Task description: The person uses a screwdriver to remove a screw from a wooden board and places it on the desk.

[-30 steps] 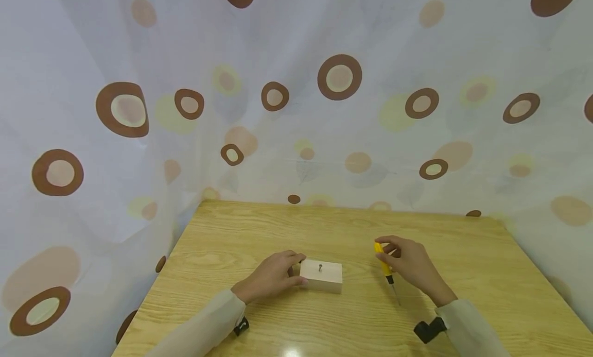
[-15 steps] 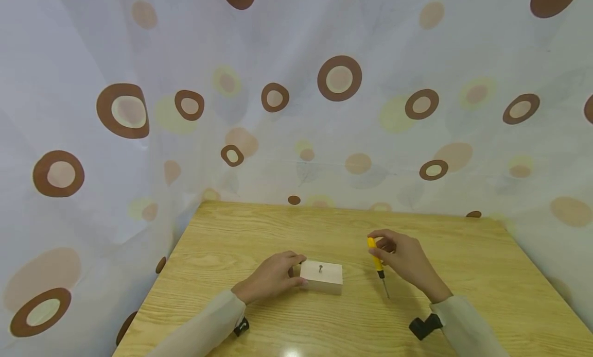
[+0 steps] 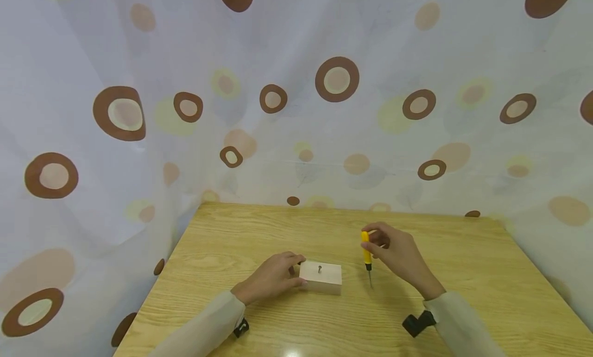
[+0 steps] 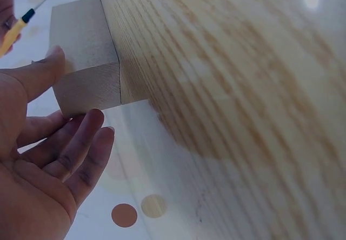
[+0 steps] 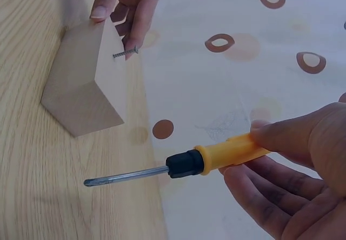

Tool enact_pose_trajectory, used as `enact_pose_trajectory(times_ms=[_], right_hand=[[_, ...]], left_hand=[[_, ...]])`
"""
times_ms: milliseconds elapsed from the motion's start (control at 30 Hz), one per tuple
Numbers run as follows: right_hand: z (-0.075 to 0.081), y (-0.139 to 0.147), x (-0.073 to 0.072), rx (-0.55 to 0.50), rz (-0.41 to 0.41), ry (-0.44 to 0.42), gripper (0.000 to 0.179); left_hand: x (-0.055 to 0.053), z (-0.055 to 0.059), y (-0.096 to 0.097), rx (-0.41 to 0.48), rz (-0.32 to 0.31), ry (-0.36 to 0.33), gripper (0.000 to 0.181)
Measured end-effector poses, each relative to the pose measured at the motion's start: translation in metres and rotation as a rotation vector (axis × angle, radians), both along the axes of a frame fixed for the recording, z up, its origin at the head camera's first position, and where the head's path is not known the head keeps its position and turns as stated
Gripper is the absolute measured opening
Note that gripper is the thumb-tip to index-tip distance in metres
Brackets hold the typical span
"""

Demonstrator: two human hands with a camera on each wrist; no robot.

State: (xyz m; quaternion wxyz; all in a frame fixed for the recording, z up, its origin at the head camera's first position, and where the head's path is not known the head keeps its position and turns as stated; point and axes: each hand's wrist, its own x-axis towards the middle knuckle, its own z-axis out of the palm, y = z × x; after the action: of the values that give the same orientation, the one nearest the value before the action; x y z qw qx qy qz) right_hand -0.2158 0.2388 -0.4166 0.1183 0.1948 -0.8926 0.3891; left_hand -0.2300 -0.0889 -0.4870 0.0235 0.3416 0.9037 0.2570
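A pale wooden block (image 3: 320,285) lies on the table, and a screw (image 5: 125,52) stands up from its top face, its threads partly exposed. My left hand (image 3: 271,278) grips the block's left end, thumb on the near side and fingers at the far side; the left wrist view shows the thumb pressed on the wood (image 4: 84,34). To the right of the block, my right hand (image 3: 396,254) pinches the yellow handle of a screwdriver (image 5: 224,153) between thumb and fingers. Its metal shaft points down, apart from both the block and the screw.
The wood-grained table (image 3: 250,228) carries the block and reaches back to a white curtain (image 3: 287,130) printed with brown and beige circles, which also hangs at both sides. Black camera mounts sit on both wrists, the right one (image 3: 418,323) jutting out over the table.
My right hand has moved left and slightly away from me, bringing the screwdriver closer to the block and more upright. The left hand and the block have stayed in place.
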Motion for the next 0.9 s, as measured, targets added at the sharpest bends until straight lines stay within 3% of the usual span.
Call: enact_pose_trajectory(times_ms=[900], right_hand=[[0.01, -0.043, -0.006, -0.147, 0.097, 0.093, 0.033]], left_hand=[[-0.001, -0.002, -0.001, 0.01, -0.02, -0.014, 0.06]])
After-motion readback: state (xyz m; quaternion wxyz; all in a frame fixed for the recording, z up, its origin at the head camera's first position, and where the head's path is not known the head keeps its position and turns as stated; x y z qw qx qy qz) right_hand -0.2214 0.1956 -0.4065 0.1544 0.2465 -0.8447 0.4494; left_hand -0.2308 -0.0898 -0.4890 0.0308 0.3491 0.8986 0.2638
